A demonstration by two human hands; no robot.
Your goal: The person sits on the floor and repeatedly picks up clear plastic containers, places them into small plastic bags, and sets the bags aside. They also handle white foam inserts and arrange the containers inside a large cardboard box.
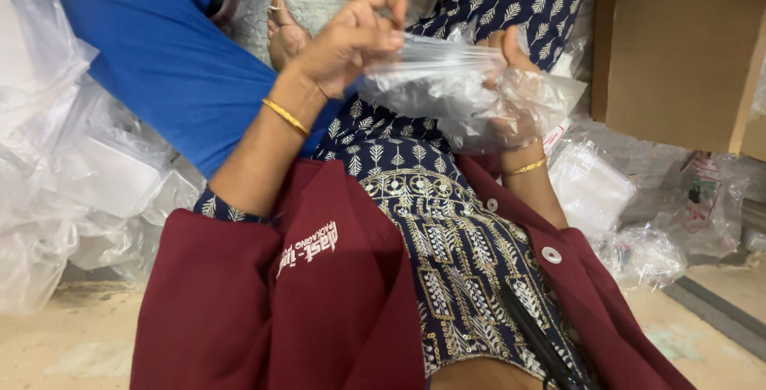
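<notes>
I sit on the floor with a clear plastic bag stretched between my hands over my lap. My left hand pinches the bag's edge between thumb and fingertips, pulling it taut so the mouth stays open. My right hand is pushed inside the bag, wrapped in the film, and seems curled around it, though the plastic blurs the fingers. More bagged white trays are heaped at my left, and a cardboard box stands at my right.
</notes>
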